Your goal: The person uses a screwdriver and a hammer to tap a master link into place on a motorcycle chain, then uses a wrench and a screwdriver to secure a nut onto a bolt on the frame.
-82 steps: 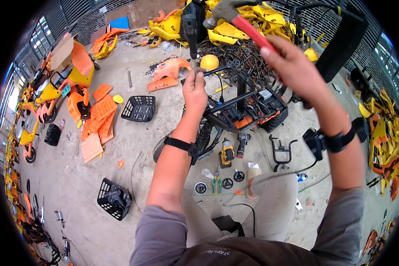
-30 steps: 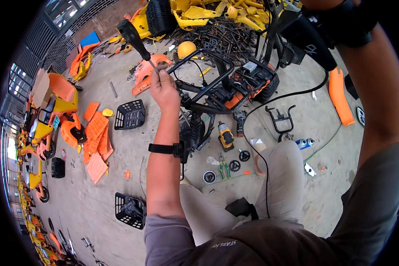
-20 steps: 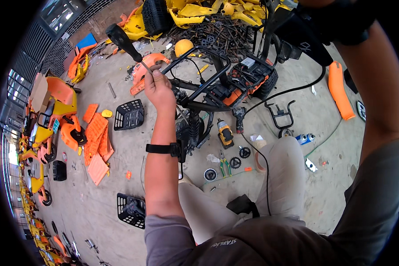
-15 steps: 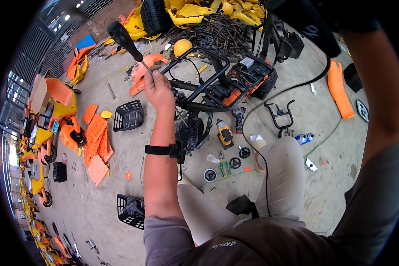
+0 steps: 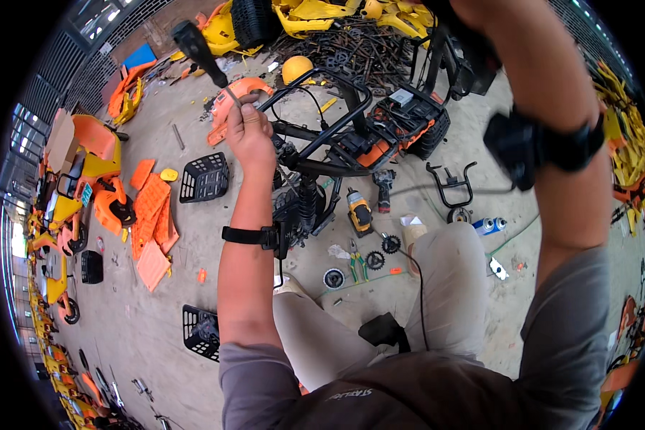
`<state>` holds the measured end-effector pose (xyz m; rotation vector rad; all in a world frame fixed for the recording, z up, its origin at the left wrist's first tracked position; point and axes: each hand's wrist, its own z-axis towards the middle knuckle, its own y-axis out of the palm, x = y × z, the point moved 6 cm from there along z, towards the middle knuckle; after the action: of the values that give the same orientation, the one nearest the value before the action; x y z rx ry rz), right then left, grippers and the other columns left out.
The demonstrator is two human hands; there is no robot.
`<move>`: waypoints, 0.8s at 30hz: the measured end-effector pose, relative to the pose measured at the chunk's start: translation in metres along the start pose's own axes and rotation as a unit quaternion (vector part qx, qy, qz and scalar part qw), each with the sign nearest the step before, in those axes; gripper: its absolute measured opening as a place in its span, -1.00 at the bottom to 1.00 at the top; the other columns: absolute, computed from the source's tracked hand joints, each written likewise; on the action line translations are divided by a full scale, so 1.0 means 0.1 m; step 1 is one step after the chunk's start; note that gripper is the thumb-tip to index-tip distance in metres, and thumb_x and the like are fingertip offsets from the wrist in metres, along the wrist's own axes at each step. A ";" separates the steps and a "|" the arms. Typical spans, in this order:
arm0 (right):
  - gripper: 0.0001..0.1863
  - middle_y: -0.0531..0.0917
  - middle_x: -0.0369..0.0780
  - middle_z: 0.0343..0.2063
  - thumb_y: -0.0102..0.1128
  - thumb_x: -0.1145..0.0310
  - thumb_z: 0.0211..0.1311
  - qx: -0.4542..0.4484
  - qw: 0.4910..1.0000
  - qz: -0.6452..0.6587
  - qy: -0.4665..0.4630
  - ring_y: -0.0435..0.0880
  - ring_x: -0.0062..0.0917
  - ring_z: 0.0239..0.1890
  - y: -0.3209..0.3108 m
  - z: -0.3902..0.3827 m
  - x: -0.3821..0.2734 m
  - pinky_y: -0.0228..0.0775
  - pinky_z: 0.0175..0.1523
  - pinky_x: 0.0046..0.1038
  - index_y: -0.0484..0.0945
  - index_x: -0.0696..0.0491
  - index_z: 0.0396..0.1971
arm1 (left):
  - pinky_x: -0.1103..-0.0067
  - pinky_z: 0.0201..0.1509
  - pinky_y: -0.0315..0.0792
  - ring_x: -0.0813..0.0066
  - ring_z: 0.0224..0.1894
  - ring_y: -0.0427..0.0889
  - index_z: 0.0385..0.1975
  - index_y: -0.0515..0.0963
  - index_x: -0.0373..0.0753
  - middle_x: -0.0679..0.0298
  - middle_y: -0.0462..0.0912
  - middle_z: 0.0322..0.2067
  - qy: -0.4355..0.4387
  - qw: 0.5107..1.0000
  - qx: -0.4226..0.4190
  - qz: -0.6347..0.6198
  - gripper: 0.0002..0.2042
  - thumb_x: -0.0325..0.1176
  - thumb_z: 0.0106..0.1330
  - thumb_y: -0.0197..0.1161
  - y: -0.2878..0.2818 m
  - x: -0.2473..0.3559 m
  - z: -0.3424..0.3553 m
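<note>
My left hand (image 5: 251,132) grips a screwdriver (image 5: 197,51) low on its metal shaft. The thick black handle points up and to the left, away from my fist. Right beside that hand rises the black tubular frame (image 5: 327,136) of a stripped scooter, with wiring and a black shock absorber (image 5: 307,206). My right arm reaches up to the top edge, where my right hand (image 5: 476,13) is partly cut off. Its fingers are hidden, near a dark shape I cannot make out. Strapped to my right forearm is a black device (image 5: 519,147), blurred by motion.
Between the frame and my knees lie a yellow-black power tool (image 5: 360,211), a cordless drill (image 5: 383,190), pliers (image 5: 357,261), gears (image 5: 375,260) and blue cans (image 5: 489,226). Black baskets (image 5: 205,178) and orange panels (image 5: 150,222) lie left. Behind is a metal scrap heap (image 5: 337,61).
My right arm has swung left and inward, bringing its strapped device into view. The left hand has shifted slightly, still holding the screwdriver.
</note>
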<state>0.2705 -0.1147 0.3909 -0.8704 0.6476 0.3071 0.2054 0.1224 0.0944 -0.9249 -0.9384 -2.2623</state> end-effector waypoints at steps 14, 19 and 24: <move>-0.78 0.42 -0.40 -0.63 0.23 0.24 0.39 -0.046 0.869 0.380 0.315 0.36 -0.72 -0.71 1.71 -0.86 2.30 0.19 -0.64 -0.61 0.51 0.10 -0.21 | 0.67 -0.56 0.09 0.71 -0.60 0.15 -0.14 0.46 -0.26 0.45 0.23 -0.63 -0.076 0.995 -0.053 -0.022 -0.75 -0.20 0.60 -0.02 -0.08 -0.05 0.12; -0.82 0.43 -0.38 -0.58 0.18 0.36 0.37 -0.013 0.807 0.482 0.341 0.38 -0.71 -0.68 2.32 -1.22 2.70 0.19 -0.63 -0.60 0.51 0.11 -0.13 | 0.58 -0.30 0.26 0.54 -0.45 0.33 -0.15 0.50 -0.26 0.35 0.39 -0.52 -0.094 0.991 -0.088 -0.018 -0.74 -0.18 0.59 -0.01 -0.16 0.04 0.15; -0.87 0.44 -0.37 -0.60 0.15 0.40 0.38 0.032 0.786 0.503 0.359 0.37 -0.71 -0.72 2.62 -1.39 3.00 0.21 -0.64 -0.57 0.50 0.10 -0.16 | 0.54 -0.08 0.35 0.47 -0.21 0.50 0.01 0.53 -0.30 0.27 0.61 -0.34 -0.116 0.977 -0.127 0.127 -0.73 -0.25 0.58 0.01 -0.18 0.18 0.23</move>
<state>0.3148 -0.0641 -0.0254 -0.4729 1.8345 0.9251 0.1903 0.1474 0.1129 -1.3618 -0.5890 -2.1145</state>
